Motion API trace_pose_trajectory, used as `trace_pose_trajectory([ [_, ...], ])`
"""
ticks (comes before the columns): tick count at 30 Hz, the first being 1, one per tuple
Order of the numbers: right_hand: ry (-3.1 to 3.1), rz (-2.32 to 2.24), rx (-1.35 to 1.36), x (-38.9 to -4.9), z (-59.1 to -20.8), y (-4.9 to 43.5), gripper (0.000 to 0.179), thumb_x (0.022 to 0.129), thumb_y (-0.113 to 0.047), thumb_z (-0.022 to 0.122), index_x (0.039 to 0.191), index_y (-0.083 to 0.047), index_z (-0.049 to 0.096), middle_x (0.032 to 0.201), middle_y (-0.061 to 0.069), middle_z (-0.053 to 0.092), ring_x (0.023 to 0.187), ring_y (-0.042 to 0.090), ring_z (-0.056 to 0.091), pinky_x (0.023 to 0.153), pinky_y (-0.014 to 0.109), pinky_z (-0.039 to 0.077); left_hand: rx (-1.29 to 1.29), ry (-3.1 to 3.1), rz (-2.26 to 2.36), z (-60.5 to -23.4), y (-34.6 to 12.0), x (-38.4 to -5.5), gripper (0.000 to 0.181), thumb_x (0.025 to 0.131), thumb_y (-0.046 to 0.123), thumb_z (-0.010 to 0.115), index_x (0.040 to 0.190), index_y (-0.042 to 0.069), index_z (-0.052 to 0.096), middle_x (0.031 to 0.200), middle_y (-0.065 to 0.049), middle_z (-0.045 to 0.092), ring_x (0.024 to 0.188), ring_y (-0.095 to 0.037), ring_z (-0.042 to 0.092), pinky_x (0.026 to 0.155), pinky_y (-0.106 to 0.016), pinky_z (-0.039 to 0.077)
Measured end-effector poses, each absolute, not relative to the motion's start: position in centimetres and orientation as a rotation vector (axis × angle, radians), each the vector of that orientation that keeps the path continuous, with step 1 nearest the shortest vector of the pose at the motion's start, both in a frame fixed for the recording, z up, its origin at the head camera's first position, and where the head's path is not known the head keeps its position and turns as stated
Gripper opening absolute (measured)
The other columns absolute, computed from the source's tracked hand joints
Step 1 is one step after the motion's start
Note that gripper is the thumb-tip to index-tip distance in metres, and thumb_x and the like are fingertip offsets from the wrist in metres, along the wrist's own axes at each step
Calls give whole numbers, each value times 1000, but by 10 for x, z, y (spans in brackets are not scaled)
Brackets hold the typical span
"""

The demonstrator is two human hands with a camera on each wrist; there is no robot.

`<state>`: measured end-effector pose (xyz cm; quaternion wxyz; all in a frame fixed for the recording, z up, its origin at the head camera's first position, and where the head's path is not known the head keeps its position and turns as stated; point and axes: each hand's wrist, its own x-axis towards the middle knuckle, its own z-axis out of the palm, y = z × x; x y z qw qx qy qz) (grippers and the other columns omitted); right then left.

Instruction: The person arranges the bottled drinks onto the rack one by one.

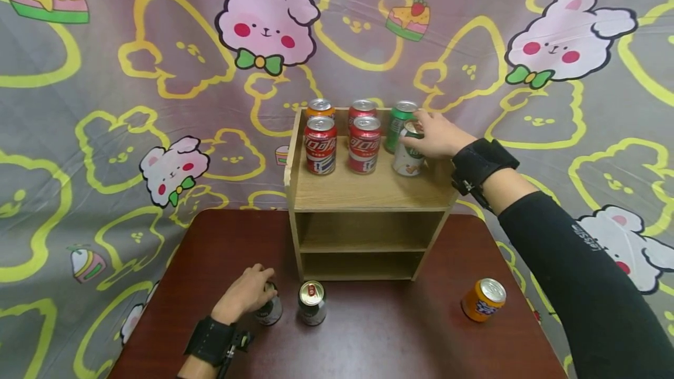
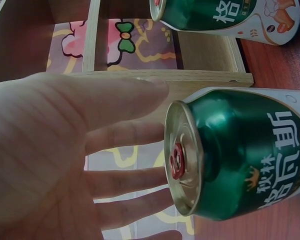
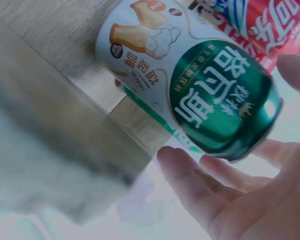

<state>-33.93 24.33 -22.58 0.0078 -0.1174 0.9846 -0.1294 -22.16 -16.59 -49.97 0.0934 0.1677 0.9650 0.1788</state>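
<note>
Hands first: right hand (image 1: pixel 434 133) up on top of wooden shelf unit (image 1: pixel 368 192), fingers loosely spread round rim of green-and-white can (image 1: pixel 409 154), touching it at the top; can stands upright at front right of shelf top. Label in wrist view: Chinese chars "秋林 格瓦斯", small crown, beer-mug drawing on the white part. Behind it a plain green can (image 1: pixel 400 121). To its left, 3 red Coca-Cola cans w/ Chinese script, plus an orange-topped can (image 1: pixel 320 108) at back left.

Left hand (image 1: pixel 246 294) low on dark red bench (image 1: pixel 368 332), fingers nearly straight, at top of second green can (image 1: pixel 270 309); same "格瓦斯" label. Third green can (image 1: pixel 312 303) just beside it. Orange Fanta can (image 1: pixel 484 300) well apart, right side, tilted.
</note>
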Motion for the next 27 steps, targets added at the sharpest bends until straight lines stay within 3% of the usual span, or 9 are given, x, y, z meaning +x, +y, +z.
trace_pose_trajectory([
  [10, 3126, -398, -426, -316, -226, 244, 67, 92, -35, 57, 142, 1, 32, 133, 33, 34, 124, 45, 34, 98, 56, 30, 503, 2874, 528, -500, -168, -221, 42, 83, 20, 72, 118, 1, 60, 111, -20, 53, 105, -40, 51, 82, -51, 45],
  [19, 3180, -410, -474, -290, -239, 243, 67, 90, -34, 61, 140, -1, 34, 122, 31, 41, 107, 44, 47, 87, 57, 38, 486, 2852, 538, -502, -169, -220, 45, 84, 19, 71, 121, -2, 59, 116, -22, 52, 110, -41, 49, 85, -52, 44],
  [27, 3195, -454, -621, -267, -259, 247, 60, 90, -30, 64, 133, 4, 42, 121, 28, 47, 110, 38, 49, 88, 53, 41, 486, 2832, 540, -501, -167, -219, 48, 84, 19, 72, 124, -3, 57, 120, -25, 50, 114, -43, 47, 87, -53, 43],
])
